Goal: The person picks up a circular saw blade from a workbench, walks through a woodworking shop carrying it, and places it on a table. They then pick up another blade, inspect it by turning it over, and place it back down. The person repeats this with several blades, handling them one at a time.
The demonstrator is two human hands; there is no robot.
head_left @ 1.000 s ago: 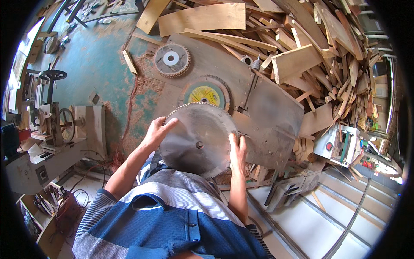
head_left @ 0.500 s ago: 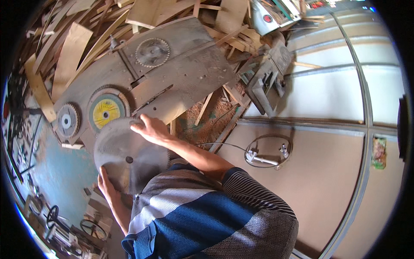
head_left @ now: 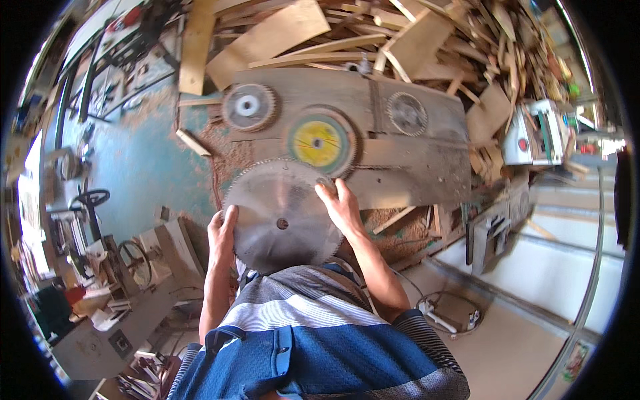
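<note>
A large grey circular saw blade (head_left: 283,241) with a small centre hole and toothed rim is held flat in front of my body. My left hand (head_left: 222,230) is closed on its left edge, thumb on top. My right hand (head_left: 339,202) grips its upper right edge, where a small dark piece shows by the thumb; I cannot make out what it is. Just beyond, a stack of saw blades topped by a yellow-faced disc (head_left: 313,150) rests on the saw table (head_left: 413,183). Smaller blades lie on the table at left (head_left: 243,117) and right (head_left: 408,123).
Scrap boards (head_left: 280,37) are piled behind the table. To the left stands a machine with a handwheel (head_left: 137,260). A coiled cable (head_left: 443,317) lies at lower right, near white panels (head_left: 560,247). Sawdust (head_left: 397,233) covers the floor by the table's front edge.
My view has swung left, so the table appears farther right and more level. Both hands still hold the large blade, which has turned along with my body.
</note>
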